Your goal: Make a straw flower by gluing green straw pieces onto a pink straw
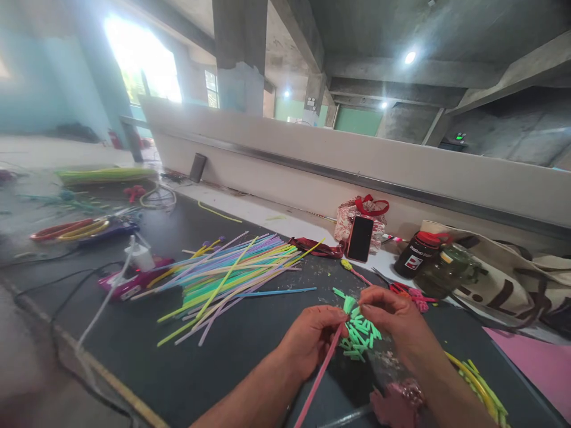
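Observation:
Pinched in my left hand [314, 333] is a long pink pipe cleaner [323, 371], slanting down toward the near edge. At its upper end a small pale-green tuft [349, 304] sticks up between my two hands. My right hand [395, 318] is closed, thumb and fingertips pressed together at the right side of this tuft; the exact contact is partly hidden. Just beneath and beyond the fingers lies a pile of short cut green pipe-cleaner pieces [362, 333] on the dark table [250, 368].
Many coloured pipe cleaners [236, 273] lie left of my hands. A magenta glue gun [129, 282] with a cord is farther left. Behind stand a phone [360, 239], a black bottle [417, 255] and a green jug [446, 270]. Red-handled scissors [399, 288] lie beyond my right hand.

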Tool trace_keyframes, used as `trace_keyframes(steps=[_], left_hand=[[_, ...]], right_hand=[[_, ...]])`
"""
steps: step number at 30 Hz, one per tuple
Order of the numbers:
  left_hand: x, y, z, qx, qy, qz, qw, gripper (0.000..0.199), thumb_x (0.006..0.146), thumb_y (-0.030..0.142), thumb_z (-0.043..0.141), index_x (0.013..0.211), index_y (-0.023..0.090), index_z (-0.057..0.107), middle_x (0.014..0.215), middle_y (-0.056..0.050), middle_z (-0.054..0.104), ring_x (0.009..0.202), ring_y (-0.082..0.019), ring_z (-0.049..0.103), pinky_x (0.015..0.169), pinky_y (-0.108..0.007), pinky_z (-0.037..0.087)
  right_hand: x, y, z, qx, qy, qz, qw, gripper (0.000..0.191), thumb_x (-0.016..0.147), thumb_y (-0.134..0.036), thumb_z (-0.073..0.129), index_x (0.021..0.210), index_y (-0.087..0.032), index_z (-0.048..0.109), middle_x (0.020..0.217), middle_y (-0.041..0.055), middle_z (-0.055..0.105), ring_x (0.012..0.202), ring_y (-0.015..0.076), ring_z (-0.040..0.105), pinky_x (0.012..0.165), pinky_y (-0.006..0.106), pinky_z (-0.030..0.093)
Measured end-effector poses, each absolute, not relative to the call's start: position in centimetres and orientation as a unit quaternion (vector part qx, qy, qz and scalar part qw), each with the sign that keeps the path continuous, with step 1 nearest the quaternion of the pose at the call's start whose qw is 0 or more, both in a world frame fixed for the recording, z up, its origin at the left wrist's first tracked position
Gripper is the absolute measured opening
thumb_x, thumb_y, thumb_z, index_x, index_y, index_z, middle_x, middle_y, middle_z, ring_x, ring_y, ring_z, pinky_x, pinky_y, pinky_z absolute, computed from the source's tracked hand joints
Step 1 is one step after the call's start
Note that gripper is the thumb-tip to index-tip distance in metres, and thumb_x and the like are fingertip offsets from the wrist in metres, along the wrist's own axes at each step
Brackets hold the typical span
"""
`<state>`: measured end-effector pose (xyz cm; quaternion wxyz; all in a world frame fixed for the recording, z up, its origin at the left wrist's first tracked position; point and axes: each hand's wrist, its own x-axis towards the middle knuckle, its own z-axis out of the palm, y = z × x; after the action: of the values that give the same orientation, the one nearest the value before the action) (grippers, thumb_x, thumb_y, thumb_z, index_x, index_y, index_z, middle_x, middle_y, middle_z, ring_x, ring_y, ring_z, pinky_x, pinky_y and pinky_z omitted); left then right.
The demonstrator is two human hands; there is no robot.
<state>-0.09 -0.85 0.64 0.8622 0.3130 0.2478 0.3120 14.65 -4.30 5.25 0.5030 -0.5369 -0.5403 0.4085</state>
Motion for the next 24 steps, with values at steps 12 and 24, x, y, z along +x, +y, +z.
trace_keyframes(steps=[12, 24], left_hand=[[-0.1, -0.7, 0.6, 0.303, 0.247, 0.308, 0.867, 0.012, 0.062, 0.02, 0.058, 0.057, 0.011, 0.054, 0.046, 0.002, 0.051, 0.032, -0.002, 0.035, 0.032, -0.018, 0.016], [0.0, -0.6, 0.5, 0.303, 0.265, 0.324, 0.857, 0.012, 0.062, 0.021, 0.06, 0.058, 0.01, 0.055, 0.045, 0.001, 0.054, 0.031, -0.002, 0.036, 0.032, -0.017, 0.019]], right_hand=[[14.5, -3.7, 4.1, -0.532, -0.552, 0.389, 0.511, 0.01, 0.061, -0.028, 0.067, 0.062, -0.02, 0.062, 0.068, -0.0023, 0.05, 0.062, 0.0115, 0.045, 0.052, 0.022, 0.034], [14.3, -3.7, 3.7, -0.555, -0.612, 0.255, 0.502, 0.006, 0.065, -0.026, 0.062, 0.062, -0.021, 0.062, 0.075, 0.0003, 0.049, 0.075, 0.017, 0.047, 0.062, 0.027, 0.036]])
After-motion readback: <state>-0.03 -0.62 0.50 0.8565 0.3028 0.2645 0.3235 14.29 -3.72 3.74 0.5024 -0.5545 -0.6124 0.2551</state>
